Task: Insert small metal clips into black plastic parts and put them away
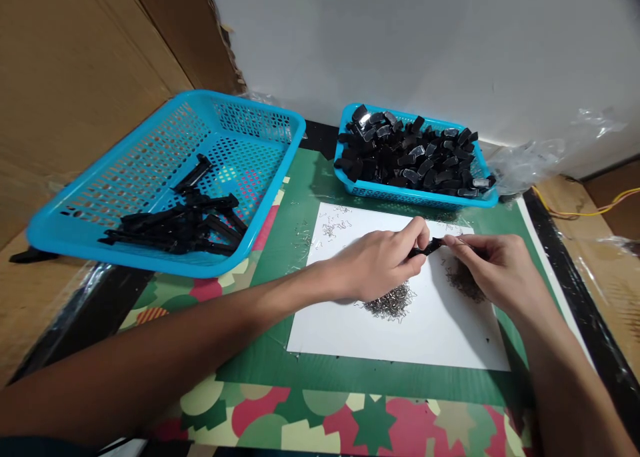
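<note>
Above a white sheet [320, 324], both hands hold one small black plastic part [431, 246] between them. My left hand [385, 260] pinches its left end with curled fingers. Thumb and fingers of my right hand [493, 260] close on the other end, which they partly cover. Under my left hand lies a pile of small bent metal wire clips [393, 304]. A second, darker pile of tiny pieces [467, 282] sits in the shadow beside my right hand. A few loose wire clips [330, 229] are scattered at the sheet's upper left.
A blue basket [267, 234] at left holds several long black plastic parts [180, 224]. Behind the sheet, a smaller blue basket [400, 194] is heaped with short black pieces [425, 154]. Clear plastic wrap [535, 160] and yellow wires [600, 207] lie at right; cardboard [75, 77] stands at left.
</note>
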Tool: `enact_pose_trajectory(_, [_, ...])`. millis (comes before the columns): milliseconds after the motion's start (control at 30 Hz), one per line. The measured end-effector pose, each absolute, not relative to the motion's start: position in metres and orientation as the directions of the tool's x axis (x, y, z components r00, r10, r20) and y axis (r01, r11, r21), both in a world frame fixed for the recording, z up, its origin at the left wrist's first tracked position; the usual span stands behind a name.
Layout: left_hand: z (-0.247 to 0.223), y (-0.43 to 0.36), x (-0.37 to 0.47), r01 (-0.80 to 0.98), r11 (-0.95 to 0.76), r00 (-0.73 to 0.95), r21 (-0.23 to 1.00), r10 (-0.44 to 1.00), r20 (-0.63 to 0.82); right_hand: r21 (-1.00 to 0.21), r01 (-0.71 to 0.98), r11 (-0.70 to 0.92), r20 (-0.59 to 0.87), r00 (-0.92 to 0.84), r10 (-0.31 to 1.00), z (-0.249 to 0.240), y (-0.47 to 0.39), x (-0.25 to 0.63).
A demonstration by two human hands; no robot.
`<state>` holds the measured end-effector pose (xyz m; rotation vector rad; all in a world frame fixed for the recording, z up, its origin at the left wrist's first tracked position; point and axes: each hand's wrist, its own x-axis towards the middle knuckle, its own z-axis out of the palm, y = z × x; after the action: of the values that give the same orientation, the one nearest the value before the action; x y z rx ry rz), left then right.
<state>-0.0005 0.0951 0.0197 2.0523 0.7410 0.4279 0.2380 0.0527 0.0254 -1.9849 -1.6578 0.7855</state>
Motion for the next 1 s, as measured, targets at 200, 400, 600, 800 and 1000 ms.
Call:
enact_pose_trajectory(200, [0.018,0.095,0.000,0.321,-0.393,0.735,0.862,0.677,0.035,-0.668,0.734,-0.122,-0.094,0.080,0.992,0.025,0.054,0.249])
enact_pose_trajectory(400, [0.017,0.096,0.000,0.313,-0.389,0.721,0.866,0.692,0.050,-0.643,0.764,-0.049,-0.114,-0.033,0.993,0.027,0.052,0.262])
enact_pose_trajectory(600, [0.015,0.098,0.000,0.254,-0.464,0.754,0.849,0.645,0.126,-0.611,0.792,-0.012,-0.126,-0.082,0.989,0.028,0.052,0.253])
enact_pose_trajectory(800, [0.011,0.100,0.001,0.233,-0.473,0.753,0.850,0.640,0.150,-0.601,0.799,0.013,-0.131,-0.115,0.985,0.031,0.053,0.246])
enact_pose_trajectory(1000, [0.015,0.099,-0.001,0.254,-0.433,0.738,0.865,0.665,0.116,-0.906,0.420,-0.048,-0.081,-0.059,0.995,0.034,0.043,0.219])
